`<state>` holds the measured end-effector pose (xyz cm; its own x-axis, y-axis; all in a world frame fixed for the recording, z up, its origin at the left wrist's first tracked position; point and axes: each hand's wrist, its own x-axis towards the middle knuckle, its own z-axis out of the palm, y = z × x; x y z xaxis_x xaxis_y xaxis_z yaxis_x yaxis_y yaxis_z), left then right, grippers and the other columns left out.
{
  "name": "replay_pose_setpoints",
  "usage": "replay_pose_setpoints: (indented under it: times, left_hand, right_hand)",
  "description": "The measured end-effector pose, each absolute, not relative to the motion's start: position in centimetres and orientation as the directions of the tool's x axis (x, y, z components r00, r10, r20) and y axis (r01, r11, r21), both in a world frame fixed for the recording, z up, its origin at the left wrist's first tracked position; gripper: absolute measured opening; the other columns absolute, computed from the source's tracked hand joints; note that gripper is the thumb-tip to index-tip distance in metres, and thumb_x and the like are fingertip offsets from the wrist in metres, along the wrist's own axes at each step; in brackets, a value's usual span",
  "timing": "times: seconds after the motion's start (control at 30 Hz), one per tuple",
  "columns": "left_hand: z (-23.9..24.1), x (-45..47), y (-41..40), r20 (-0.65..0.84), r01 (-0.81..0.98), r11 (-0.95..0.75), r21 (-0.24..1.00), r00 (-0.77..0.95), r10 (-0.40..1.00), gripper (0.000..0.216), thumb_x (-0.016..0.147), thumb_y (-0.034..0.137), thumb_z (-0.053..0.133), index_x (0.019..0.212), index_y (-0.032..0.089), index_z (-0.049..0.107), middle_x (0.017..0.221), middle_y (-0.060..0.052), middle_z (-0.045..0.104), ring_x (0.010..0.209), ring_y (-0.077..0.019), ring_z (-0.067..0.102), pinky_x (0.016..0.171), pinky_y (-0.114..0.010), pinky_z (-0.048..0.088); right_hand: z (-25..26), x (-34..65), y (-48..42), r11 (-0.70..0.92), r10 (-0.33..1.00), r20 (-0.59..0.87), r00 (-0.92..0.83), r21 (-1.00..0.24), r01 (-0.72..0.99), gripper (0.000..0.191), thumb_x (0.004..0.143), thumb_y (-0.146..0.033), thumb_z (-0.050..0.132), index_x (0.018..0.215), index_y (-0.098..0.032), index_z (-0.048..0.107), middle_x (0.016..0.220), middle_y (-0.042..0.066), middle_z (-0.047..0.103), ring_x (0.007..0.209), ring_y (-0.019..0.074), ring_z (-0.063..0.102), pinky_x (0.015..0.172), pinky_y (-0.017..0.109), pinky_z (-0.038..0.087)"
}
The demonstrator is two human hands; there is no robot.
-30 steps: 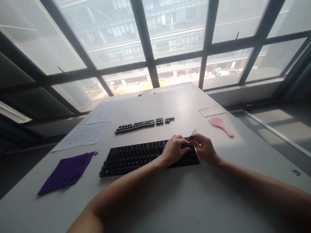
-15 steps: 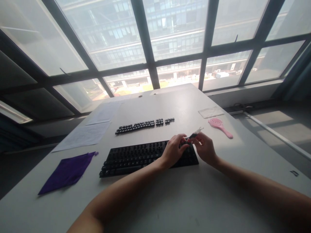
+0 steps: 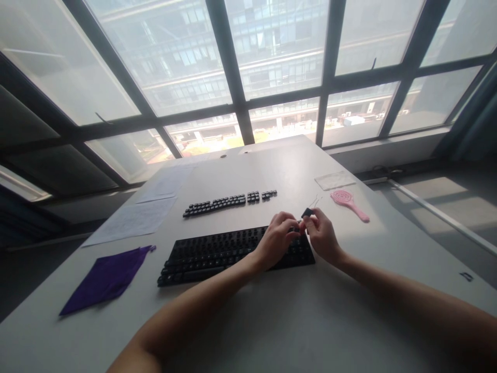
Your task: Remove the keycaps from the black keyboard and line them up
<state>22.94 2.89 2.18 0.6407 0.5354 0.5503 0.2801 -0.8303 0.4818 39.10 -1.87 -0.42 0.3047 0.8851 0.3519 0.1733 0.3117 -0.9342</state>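
Note:
A black keyboard (image 3: 217, 251) lies on the white table (image 3: 272, 321) in front of me. Both hands hover over its right end. My right hand (image 3: 322, 239) is closed on a thin wire keycap puller (image 3: 310, 207) with a small black keycap at its tip. My left hand (image 3: 277, 241) is curled, its fingertips pinching at that keycap. Beyond the keyboard, several removed black keycaps (image 3: 229, 201) are laid out in rows.
A pink hairbrush (image 3: 347, 203) and a clear plastic bag (image 3: 334, 180) lie at the right. A purple cloth pouch (image 3: 106, 277) rests at the left, with paper sheets (image 3: 134, 217) behind it. Large windows rise past the table's far edge.
Both hands lifted a little off the keyboard's right end. The puller swung from upright to tilted away, and a black keycap now shows at its tip between the fingers.

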Motion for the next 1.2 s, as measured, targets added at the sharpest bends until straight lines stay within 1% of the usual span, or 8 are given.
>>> replay_pose_setpoints:
  times: [0.13,0.27,0.4,0.5,0.6,0.7,0.83,1.2]
  left_hand:
    - [3.9,22.5,7.4,0.440,0.348,-0.700,0.624,0.584,0.682,0.006,0.084,0.019,0.070,0.090,0.017,0.069,0.086,-0.003,0.069,0.072,-0.0140,0.062,0.068,-0.026,0.051]
    - [3.7,22.4,13.4,0.341,0.532,-0.628,0.568,0.543,0.768,0.007,0.078,0.019,0.074,0.083,0.016,0.073,0.077,-0.003,0.072,0.071,-0.0158,0.064,0.073,-0.028,0.050]
    - [2.1,22.5,16.4,0.241,0.618,-0.631,0.469,0.598,0.765,0.006,0.079,0.018,0.069,0.077,0.015,0.074,0.075,-0.003,0.073,0.071,-0.0177,0.065,0.072,-0.029,0.050]
    - [1.1,22.6,17.0,0.244,0.617,-0.654,0.438,0.619,0.747,0.010,0.079,0.016,0.066,0.078,0.015,0.076,0.077,-0.004,0.073,0.073,-0.0191,0.065,0.075,-0.030,0.050]
    - [0.9,22.7,17.2,0.274,0.616,-0.677,0.402,0.625,0.731,0.014,0.082,0.016,0.064,0.080,0.017,0.077,0.088,-0.006,0.073,0.084,-0.0213,0.063,0.084,-0.034,0.049]
    - [1.0,23.0,17.7,0.360,0.639,-0.714,0.286,0.619,0.698,0.013,0.084,0.019,0.066,0.081,0.020,0.078,0.101,-0.007,0.070,0.099,-0.0249,0.056,0.089,-0.037,0.048]
    - [1.1,23.5,18.5,0.400,0.673,-0.717,0.181,0.616,0.679,0.010,0.084,0.022,0.068,0.081,0.020,0.078,0.105,-0.008,0.066,0.101,-0.0261,0.050,0.089,-0.039,0.048]
    - [0.9,23.2,19.5,0.383,0.721,-0.666,0.190,0.570,0.727,0.008,0.083,0.023,0.070,0.084,0.020,0.077,0.107,-0.008,0.063,0.104,-0.0262,0.047,0.094,-0.039,0.046]
  right_hand:
    - [-0.7,39.2,-1.6,0.309,0.883,0.347,0.318,-0.937,0.163,0.019,0.095,-0.039,0.053,0.089,-0.022,0.049,0.065,0.000,0.065,0.059,0.0173,0.063,0.057,0.029,0.046]
    - [-0.9,39.4,-1.4,0.307,0.887,0.337,0.315,-0.941,0.144,0.018,0.095,-0.038,0.053,0.090,-0.021,0.050,0.065,0.000,0.065,0.059,0.0170,0.063,0.058,0.029,0.046]
    - [-0.7,39.4,-1.5,0.314,0.891,0.341,0.299,-0.939,0.138,0.017,0.096,-0.037,0.053,0.090,-0.021,0.051,0.066,0.000,0.066,0.060,0.0168,0.064,0.059,0.029,0.046]
    - [-0.7,39.5,-1.5,0.314,0.894,0.340,0.292,-0.940,0.132,0.017,0.096,-0.037,0.053,0.090,-0.021,0.051,0.066,0.000,0.066,0.060,0.0170,0.064,0.059,0.029,0.046]
    - [-0.7,39.6,-1.4,0.315,0.898,0.338,0.282,-0.941,0.126,0.018,0.096,-0.038,0.053,0.090,-0.021,0.051,0.066,0.000,0.066,0.061,0.0169,0.064,0.059,0.029,0.046]
    - [-0.8,39.6,-1.4,0.315,0.901,0.337,0.273,-0.941,0.122,0.017,0.096,-0.037,0.054,0.090,-0.021,0.051,0.066,-0.001,0.064,0.061,0.0166,0.063,0.060,0.029,0.046]
    - [-0.6,39.6,-1.6,0.319,0.904,0.340,0.261,-0.940,0.118,0.016,0.096,-0.036,0.054,0.089,-0.021,0.052,0.067,-0.001,0.065,0.062,0.0162,0.064,0.060,0.029,0.046]
    - [-0.6,39.6,-1.5,0.322,0.904,0.342,0.257,-0.939,0.118,0.017,0.095,-0.037,0.054,0.089,-0.021,0.053,0.068,0.000,0.067,0.062,0.0166,0.064,0.060,0.029,0.047]
